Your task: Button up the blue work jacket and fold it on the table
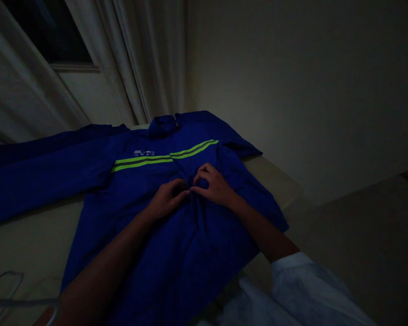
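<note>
Pinching grip on both sides: the left hand [166, 200] and right hand [213, 184] meet fingertip to fingertip on the front closure of the royal-blue cloth work jacket with lime-green chest stripes [149, 253]. It lies flat on the pale table [37, 240], collar pointing away (long axis straight ahead), with both hands equally near.

Single head camera, worn high above near table [27, 244] edge, facing forward and down, frame tilted; close over jacket [149, 181]; curtain [139, 59], wall [292, 90] behind.
</note>
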A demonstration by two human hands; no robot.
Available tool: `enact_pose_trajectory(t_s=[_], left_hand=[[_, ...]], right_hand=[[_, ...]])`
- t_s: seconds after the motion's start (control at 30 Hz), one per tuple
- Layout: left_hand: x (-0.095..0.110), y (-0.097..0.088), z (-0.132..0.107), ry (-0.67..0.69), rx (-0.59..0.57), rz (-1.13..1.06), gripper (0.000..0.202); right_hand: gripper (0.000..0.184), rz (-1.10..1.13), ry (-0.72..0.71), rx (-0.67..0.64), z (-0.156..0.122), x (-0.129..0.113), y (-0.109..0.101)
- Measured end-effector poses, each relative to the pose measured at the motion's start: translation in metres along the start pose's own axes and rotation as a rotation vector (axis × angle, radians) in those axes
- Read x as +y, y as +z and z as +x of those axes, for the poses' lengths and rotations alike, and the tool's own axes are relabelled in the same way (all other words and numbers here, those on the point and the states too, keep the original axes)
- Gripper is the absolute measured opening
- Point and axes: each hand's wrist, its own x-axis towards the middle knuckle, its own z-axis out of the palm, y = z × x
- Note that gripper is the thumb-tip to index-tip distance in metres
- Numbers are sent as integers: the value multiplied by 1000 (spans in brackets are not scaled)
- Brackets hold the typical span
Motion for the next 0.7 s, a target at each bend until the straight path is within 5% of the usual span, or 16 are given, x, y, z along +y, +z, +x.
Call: enact_pose_trajectory(t_s=[0.1,0.17,0.3,0.47,0.7], left_hand=[[1,-2,2,58,-50,158,44],[5,-1,3,119,-99,244,52],[22,6,2,82,-151,395,38],[46,22,-3,-81,-67,446,38],[34,37,-12,-24,-107,291,31]], right_hand=[[21,-101,-74,-274,-33,-25,-6],[22,-174,-53,-339,-58,-36,-1],[11,-207,-9,-244,-93,-39,17],[10,-70,-2,-24,-102,-31,33],[7,-2,4,-17,-98,-30,31]])
